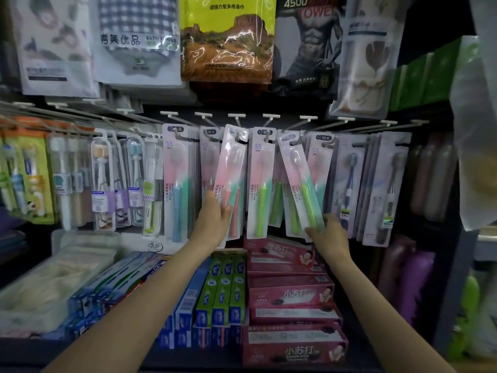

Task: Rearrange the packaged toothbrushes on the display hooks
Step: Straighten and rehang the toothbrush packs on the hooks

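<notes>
Hands mid-frame each grasp a pack's lower end — left hand point(215, 214) the pink toothbrush pack point(230, 168), right hand point(328, 230) the green toothbrush pack point(300, 181) — tilting both, probably to work them along their display hooks point(236, 120).

Dim shop display, dark back panel point(150, 118), toothpaste boxes point(290, 294) below, bagged towels point(137, 39) hung above
</notes>
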Tool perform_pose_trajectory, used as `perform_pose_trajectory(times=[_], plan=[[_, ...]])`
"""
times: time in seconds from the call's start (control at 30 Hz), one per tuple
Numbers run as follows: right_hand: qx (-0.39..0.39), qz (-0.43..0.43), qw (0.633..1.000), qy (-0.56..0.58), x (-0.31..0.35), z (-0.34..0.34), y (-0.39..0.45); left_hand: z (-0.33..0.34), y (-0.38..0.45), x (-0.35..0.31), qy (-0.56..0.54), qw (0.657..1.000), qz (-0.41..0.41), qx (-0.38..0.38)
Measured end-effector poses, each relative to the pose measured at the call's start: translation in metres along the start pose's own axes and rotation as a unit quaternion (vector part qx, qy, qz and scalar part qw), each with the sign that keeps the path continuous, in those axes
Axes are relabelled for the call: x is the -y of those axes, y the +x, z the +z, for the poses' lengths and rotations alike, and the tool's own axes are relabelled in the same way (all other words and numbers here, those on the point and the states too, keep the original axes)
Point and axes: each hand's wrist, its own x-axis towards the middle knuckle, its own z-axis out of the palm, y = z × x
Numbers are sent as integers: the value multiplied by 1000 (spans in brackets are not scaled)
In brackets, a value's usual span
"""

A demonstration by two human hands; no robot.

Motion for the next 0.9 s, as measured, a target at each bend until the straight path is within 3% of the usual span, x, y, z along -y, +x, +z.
perform_pose_trajectory(times=[0.3,0.67,0.9], plan=[[-59,-76,985,-144,9,16,-10,-3,-3,-5,-12,1000,5,0],[-35,-13,994,99,3,27,-7,-2,2,2,-6,1000,-2,9],[-30,37,983,180,-2,23,1,-3,0,0,-11,1000,5,2]])
